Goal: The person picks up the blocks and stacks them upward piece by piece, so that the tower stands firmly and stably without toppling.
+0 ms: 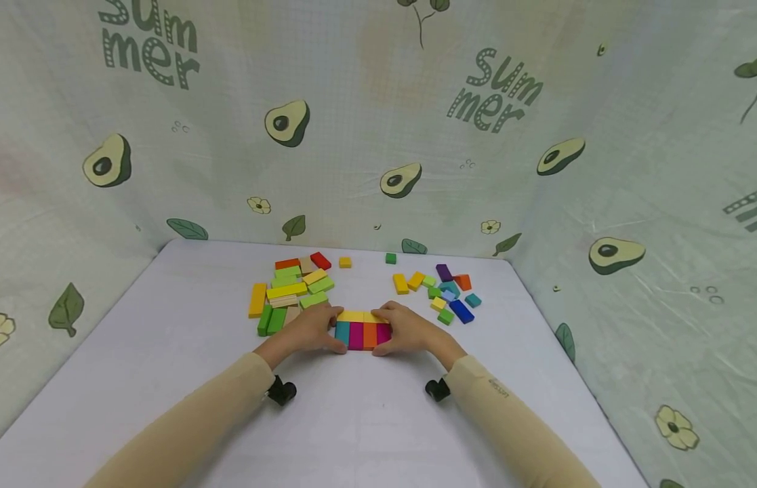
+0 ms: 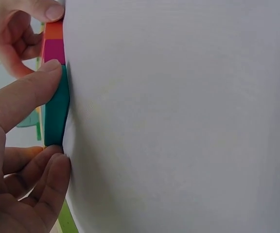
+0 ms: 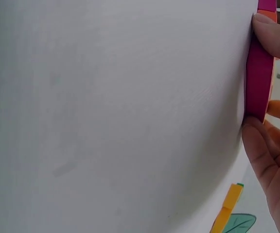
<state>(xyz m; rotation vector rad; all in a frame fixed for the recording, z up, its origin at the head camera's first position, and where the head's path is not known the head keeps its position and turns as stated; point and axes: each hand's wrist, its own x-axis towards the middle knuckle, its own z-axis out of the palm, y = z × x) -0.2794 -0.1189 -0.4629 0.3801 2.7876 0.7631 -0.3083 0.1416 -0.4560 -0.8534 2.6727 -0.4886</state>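
Observation:
Near the middle of the white table, a flat row of blocks lies side by side: teal (image 1: 341, 333), magenta (image 1: 356, 336), orange (image 1: 369, 336) and a second magenta block (image 1: 383, 332). Yellow blocks (image 1: 352, 316) run along the row's back edge. My left hand (image 1: 313, 327) grips the teal end, thumb on the front and other fingers around the side and back. At the opposite end my right hand (image 1: 410, 328) holds the second magenta block the same way. In the left wrist view, the teal block (image 2: 56, 114) shows between thumb and fingers; the right wrist view shows the magenta block (image 3: 259, 80).
Left of the row lies a cluster of long blocks, among them a yellow one (image 1: 287, 291) and a green one (image 1: 277, 321). Smaller blocks are scattered to the right, including a blue one (image 1: 461, 311) and a purple one (image 1: 444, 272). A patterned curtain (image 1: 341, 156) rises behind the table.

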